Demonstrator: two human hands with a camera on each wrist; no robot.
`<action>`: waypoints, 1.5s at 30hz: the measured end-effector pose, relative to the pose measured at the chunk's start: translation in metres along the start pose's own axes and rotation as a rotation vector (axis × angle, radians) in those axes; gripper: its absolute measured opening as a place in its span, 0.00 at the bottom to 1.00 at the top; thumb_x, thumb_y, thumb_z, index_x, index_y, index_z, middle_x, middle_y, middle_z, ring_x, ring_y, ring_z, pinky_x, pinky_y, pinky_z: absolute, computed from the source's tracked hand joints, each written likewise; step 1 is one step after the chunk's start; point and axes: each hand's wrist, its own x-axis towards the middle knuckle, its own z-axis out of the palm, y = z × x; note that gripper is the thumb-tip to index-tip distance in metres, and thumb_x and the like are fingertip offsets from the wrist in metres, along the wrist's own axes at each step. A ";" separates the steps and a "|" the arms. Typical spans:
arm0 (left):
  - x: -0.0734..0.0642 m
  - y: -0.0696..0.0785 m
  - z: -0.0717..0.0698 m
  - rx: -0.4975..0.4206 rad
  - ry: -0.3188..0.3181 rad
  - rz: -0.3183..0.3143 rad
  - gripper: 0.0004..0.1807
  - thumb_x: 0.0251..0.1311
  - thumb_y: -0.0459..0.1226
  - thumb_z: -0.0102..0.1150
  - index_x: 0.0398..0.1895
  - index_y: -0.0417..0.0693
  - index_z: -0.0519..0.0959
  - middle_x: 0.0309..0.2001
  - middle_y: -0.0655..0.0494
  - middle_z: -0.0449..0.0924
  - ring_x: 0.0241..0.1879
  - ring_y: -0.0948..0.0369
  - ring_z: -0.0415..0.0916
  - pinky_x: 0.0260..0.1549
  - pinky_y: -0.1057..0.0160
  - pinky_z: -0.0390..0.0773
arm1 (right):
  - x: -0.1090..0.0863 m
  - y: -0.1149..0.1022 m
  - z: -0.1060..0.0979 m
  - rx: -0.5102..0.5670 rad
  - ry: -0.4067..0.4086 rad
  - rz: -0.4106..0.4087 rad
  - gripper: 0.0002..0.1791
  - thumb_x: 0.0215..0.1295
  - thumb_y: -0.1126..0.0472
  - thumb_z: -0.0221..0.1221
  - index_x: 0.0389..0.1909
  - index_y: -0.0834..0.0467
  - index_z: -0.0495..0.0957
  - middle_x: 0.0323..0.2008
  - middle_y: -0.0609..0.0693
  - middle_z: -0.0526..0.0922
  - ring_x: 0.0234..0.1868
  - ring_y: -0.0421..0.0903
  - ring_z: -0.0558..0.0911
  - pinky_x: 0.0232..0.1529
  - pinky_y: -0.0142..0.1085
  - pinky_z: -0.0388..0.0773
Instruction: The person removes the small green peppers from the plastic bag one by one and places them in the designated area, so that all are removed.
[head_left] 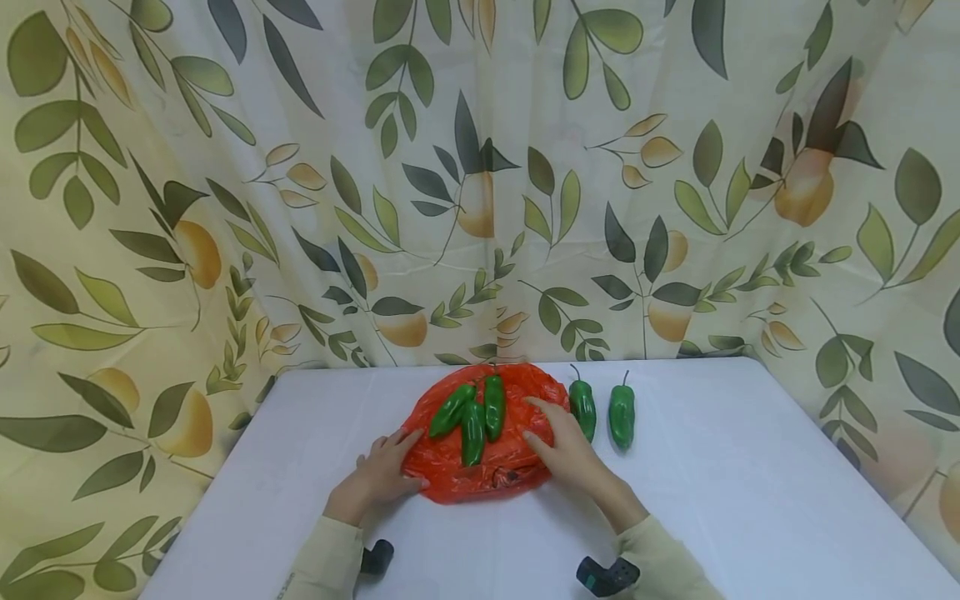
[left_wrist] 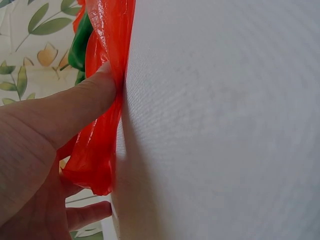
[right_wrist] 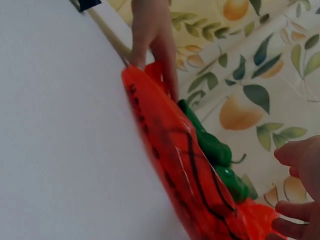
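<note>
A red plastic bag (head_left: 442, 479) lies spread on the table, with three green chili peppers (head_left: 473, 433) on top. At the bag's left edge is my left hand (head_left: 386, 471), thumb and index finger spread along the plastic. In the left wrist view, its straight thumb (left_wrist: 82, 102) touches the red plastic (left_wrist: 97, 155). My right hand (head_left: 573, 450) reaches over the bag's right side with fingers apart, holding nothing. In the right wrist view, its fingertips (right_wrist: 292, 210) show beside the bag, near the green peppers (right_wrist: 215, 150).
Two more green peppers (head_left: 622, 412) lie right of the bag, the nearer one partly behind my right hand. The white table (head_left: 750, 492) extends to both sides. A leaf-and-fruit patterned curtain (head_left: 525, 208) hangs behind it. Black wrist devices (head_left: 607, 575) sit by both sleeves.
</note>
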 end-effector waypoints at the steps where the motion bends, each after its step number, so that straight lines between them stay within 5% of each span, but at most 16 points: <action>1: 0.000 0.000 0.000 -0.002 0.000 -0.003 0.46 0.54 0.49 0.74 0.77 0.56 0.64 0.77 0.45 0.61 0.74 0.38 0.56 0.65 0.22 0.57 | 0.000 -0.002 0.003 0.006 -0.005 0.003 0.31 0.72 0.58 0.59 0.74 0.54 0.64 0.72 0.59 0.68 0.75 0.62 0.64 0.71 0.67 0.63; 16: 0.001 -0.001 0.002 0.003 -0.003 -0.018 0.47 0.54 0.49 0.74 0.77 0.57 0.64 0.77 0.46 0.61 0.74 0.39 0.56 0.66 0.23 0.58 | -0.006 -0.017 0.044 0.017 -0.149 -0.082 0.28 0.71 0.57 0.61 0.70 0.48 0.70 0.67 0.57 0.73 0.69 0.59 0.71 0.62 0.63 0.75; 37: -0.002 0.002 0.000 0.025 0.015 -0.002 0.46 0.53 0.48 0.75 0.76 0.55 0.65 0.76 0.44 0.62 0.73 0.38 0.58 0.65 0.22 0.59 | -0.012 -0.015 0.064 -0.161 -0.318 -0.118 0.30 0.72 0.41 0.57 0.73 0.37 0.68 0.74 0.58 0.67 0.75 0.62 0.63 0.71 0.68 0.60; 45: 0.001 0.001 0.001 0.021 0.007 -0.003 0.46 0.54 0.49 0.74 0.76 0.55 0.64 0.76 0.44 0.62 0.73 0.38 0.57 0.65 0.22 0.59 | -0.011 -0.012 0.063 -0.069 -0.306 -0.084 0.27 0.73 0.44 0.57 0.70 0.43 0.72 0.73 0.58 0.69 0.74 0.61 0.64 0.70 0.67 0.63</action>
